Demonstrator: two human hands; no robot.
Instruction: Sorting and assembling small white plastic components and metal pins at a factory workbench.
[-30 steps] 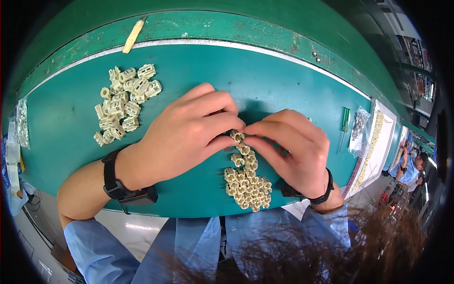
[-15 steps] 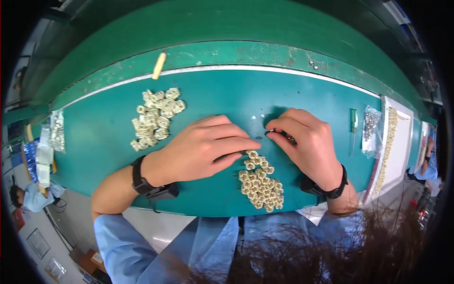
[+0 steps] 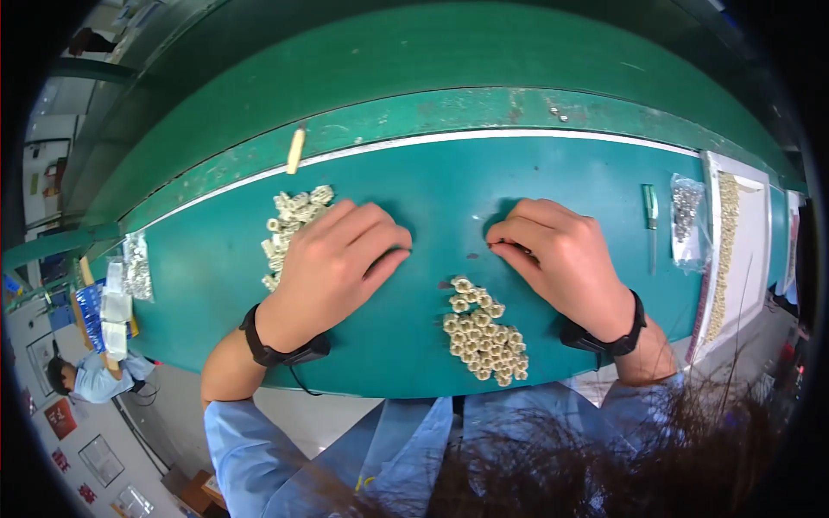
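My left hand (image 3: pixel 338 263) hovers at the right side of a loose pile of cream-coloured, ribbed ring-like parts (image 3: pixel 302 207), covering part of it. Its fingers are curved, with a slight gap between thumb and index tip and nothing visible there. My right hand (image 3: pixel 560 257) is closed in a pinch over the green tabletop, on a small dark metal part (image 3: pixel 492 245) that barely shows at the fingertips. Between the hands and closer to me, a tight cluster of the same cream parts (image 3: pixel 484 337) stands with openings facing up.
A green-handled screwdriver (image 3: pixel 650 207) and a clear bag of small metal pieces (image 3: pixel 686 216) lie at the right, beside a white tray (image 3: pixel 743 250) with cream parts. A cream stick (image 3: pixel 296 151) rests at the back ledge. Another bag (image 3: pixel 138 268) is far left. A person (image 3: pixel 95 380) sits beyond.
My left hand has moved left, from the clustered cream parts to the loose pile. My right hand keeps its pinch in nearly the same place. The whole view has shifted slightly.
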